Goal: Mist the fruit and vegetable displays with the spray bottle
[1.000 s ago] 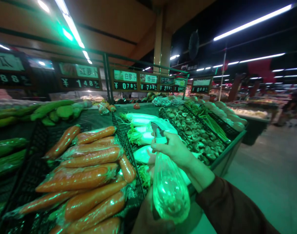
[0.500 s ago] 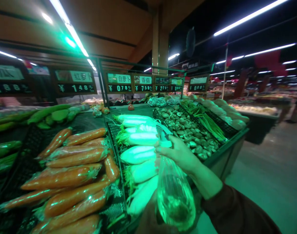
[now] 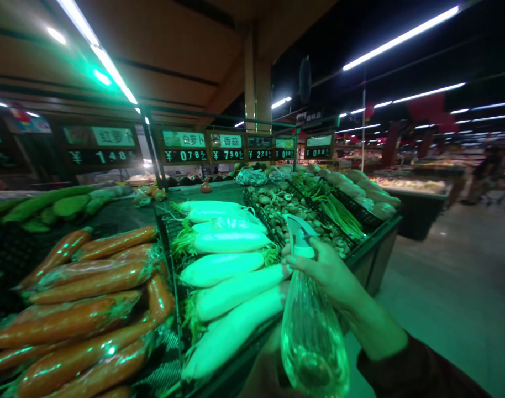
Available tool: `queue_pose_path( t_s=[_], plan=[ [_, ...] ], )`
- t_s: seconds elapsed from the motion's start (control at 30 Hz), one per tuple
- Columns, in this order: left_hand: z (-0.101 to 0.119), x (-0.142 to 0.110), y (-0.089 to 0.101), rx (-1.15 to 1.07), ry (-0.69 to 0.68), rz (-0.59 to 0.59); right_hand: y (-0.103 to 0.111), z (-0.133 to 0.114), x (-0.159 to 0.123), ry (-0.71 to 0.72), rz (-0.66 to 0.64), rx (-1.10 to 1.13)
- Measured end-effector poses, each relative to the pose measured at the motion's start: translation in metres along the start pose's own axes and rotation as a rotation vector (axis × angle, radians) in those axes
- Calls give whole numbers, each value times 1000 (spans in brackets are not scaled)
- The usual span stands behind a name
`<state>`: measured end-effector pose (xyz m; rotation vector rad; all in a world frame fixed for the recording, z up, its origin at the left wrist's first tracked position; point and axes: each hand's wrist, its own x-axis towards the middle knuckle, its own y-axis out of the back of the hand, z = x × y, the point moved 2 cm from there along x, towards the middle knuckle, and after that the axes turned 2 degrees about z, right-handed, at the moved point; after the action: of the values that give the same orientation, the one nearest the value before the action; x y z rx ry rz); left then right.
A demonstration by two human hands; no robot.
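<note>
My right hand (image 3: 329,271) grips the neck of a clear plastic spray bottle (image 3: 313,345) with a white trigger head, lit green by the lamps. The bottle hangs downward, next to the front of a crate of white daikon radishes (image 3: 223,271). My left hand (image 3: 263,381) shows only dimly at the bottom edge, below the radishes and behind the bottle. Its fingers are hidden. Film-wrapped carrots (image 3: 87,282) lie in a black wire crate (image 3: 169,276) to the left of the radishes. Shiitake mushrooms (image 3: 285,207) fill a crate beyond them.
A green-edged produce stand (image 3: 372,254) runs along the right, with the tiled floor (image 3: 451,298) beyond it. Price signs (image 3: 225,148) hang over the stand. Cucumbers (image 3: 41,207) lie far left. A person (image 3: 487,174) stands in the distance at right.
The whole scene has shifted left in view, showing more of the floor at right. The spray bottle and my right hand sit further right and lower, and more radishes show.
</note>
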<state>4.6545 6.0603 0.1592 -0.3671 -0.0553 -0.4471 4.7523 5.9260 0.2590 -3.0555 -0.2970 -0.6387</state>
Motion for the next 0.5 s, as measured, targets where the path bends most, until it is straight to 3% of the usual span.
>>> queue_pose_path(
  t_s=[0.1, 0.23, 0.33, 0.5],
  plan=[
    [0, 19, -7, -76, -38, -4, 14, -1, 11, 15, 49, -13],
    [4, 48, -14, -316, -44, -131, 25, -6, 34, 36, 58, 1],
    [2, 67, -6, -238, -54, -94, 32, -8, 50, 35, 68, 14],
    [-7, 86, 6, -169, -38, -126, 45, -8, 60, -2, 103, 6]
  ],
)
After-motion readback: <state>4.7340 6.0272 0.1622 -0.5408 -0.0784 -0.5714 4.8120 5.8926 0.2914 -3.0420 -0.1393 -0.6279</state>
